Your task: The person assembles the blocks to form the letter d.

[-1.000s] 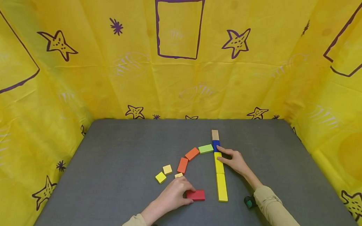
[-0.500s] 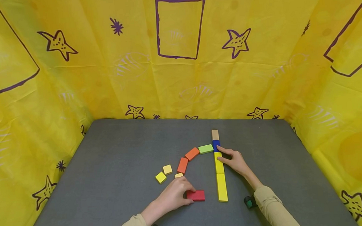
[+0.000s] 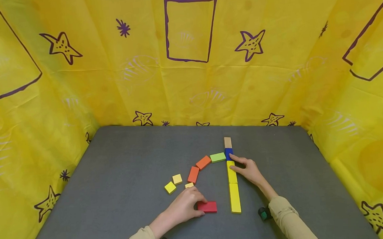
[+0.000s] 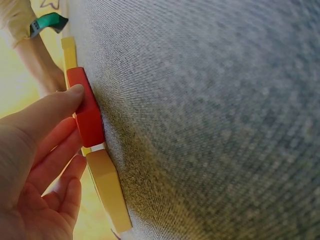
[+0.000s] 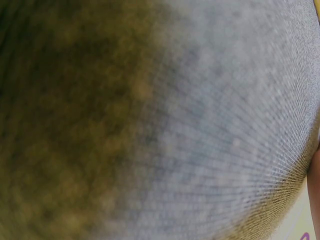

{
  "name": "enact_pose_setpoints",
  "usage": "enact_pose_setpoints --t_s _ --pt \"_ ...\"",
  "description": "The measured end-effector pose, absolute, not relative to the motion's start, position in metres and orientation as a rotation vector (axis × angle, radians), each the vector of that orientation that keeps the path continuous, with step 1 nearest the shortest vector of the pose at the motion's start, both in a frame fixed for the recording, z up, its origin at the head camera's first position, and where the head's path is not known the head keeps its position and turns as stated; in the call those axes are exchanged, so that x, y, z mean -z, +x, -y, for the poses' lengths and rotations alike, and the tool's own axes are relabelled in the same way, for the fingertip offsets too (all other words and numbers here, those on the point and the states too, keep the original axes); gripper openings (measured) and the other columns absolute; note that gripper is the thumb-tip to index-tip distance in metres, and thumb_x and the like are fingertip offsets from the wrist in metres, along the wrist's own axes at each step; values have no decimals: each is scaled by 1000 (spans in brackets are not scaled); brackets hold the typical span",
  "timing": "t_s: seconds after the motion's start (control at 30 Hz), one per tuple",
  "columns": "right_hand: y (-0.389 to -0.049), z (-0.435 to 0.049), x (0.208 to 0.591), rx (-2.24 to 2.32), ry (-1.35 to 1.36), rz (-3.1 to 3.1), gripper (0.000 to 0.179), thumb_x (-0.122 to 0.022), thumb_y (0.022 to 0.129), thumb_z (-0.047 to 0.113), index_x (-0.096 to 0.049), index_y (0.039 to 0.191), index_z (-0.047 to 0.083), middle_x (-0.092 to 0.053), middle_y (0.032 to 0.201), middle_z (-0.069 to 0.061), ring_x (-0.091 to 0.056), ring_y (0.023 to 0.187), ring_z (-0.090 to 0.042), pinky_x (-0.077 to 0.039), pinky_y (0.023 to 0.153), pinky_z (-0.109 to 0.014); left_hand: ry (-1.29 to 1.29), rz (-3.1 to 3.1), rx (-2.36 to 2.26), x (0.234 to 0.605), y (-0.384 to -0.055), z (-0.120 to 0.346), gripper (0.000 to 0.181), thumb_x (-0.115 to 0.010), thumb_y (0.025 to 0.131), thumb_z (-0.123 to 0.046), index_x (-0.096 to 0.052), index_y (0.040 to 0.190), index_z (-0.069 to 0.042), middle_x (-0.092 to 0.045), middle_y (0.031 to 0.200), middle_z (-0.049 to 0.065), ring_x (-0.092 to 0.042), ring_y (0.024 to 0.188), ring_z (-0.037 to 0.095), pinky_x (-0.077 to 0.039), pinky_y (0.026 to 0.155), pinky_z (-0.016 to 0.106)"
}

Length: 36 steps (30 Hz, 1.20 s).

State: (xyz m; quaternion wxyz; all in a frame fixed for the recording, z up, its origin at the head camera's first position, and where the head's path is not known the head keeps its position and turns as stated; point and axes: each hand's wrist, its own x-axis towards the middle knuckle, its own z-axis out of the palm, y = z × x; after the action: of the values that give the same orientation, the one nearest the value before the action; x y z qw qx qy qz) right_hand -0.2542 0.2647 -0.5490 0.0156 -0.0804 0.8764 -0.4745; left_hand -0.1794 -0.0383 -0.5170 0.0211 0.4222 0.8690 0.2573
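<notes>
My left hand (image 3: 184,205) pinches the left end of a red block (image 3: 209,207) between thumb and fingers, low over the grey surface. In the left wrist view the thumb presses one face of the red block (image 4: 87,112), and a pale yellow block (image 4: 110,192) lies close by. My right hand (image 3: 249,170) touches a straight row with extended fingers: one fingertip on the blue block (image 3: 228,154), the thumb at the upper yellow block (image 3: 232,174). From the blue block a curve runs left through a green block (image 3: 218,157) and two orange blocks (image 3: 203,163). A cream block (image 3: 189,185) is partly hidden behind my left hand.
A tan block (image 3: 227,142) tops the row; a long yellow block (image 3: 235,198) forms its near end. Left of the curve lie a small cream block (image 3: 177,179) and a yellow block (image 3: 170,187). Yellow patterned cloth (image 3: 196,93) walls in the grey tabletop (image 3: 130,157).
</notes>
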Motion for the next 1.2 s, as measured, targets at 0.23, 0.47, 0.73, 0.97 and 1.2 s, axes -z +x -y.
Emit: enact_pose_setpoints --t_s 0.23,0.47,0.73,0.97,1.2 --pt "-254 -265 547 1475 -255 -2730 53 -69 86 28 -53 136 19 -51 139 -8 -47 129 -36 -32 106 -57 1286 -2685 -777 516 -179 38 28 -82 72 -24 -74 97 -16 -70 91 -10 -54 86 2 -45 76 16" --pt "-252 -265 545 1487 -261 -2730 52 -69 86 25 -53 135 17 -51 139 -9 -47 129 -36 -32 106 -57 1280 -2677 -796 512 -178 40 31 -82 72 -25 -73 99 -16 -69 92 -10 -53 86 2 -44 77 17" --pt "-253 -265 547 1483 -273 -2737 52 -69 86 26 -53 135 17 -52 139 -9 -48 128 -36 -33 105 -56 1095 -2856 -953 495 -190 58 34 -81 72 -23 -72 102 -10 -71 96 -1 -57 88 12 -46 77 27" --pt "-253 -266 547 1475 -298 -2761 52 -69 86 27 -54 135 17 -53 138 -8 -48 128 -35 -34 105 -55 604 -3067 -1067 494 -213 85 38 -83 71 -22 -72 104 -8 -71 99 4 -59 94 21 -48 79 40" --pt "-250 -263 542 1464 -287 -2757 52 -68 87 22 -52 136 13 -51 138 -12 -47 128 -38 -33 105 -57 481 -3033 -1053 509 -219 95 39 -83 71 -23 -72 105 -8 -71 103 6 -60 98 24 -48 85 43"
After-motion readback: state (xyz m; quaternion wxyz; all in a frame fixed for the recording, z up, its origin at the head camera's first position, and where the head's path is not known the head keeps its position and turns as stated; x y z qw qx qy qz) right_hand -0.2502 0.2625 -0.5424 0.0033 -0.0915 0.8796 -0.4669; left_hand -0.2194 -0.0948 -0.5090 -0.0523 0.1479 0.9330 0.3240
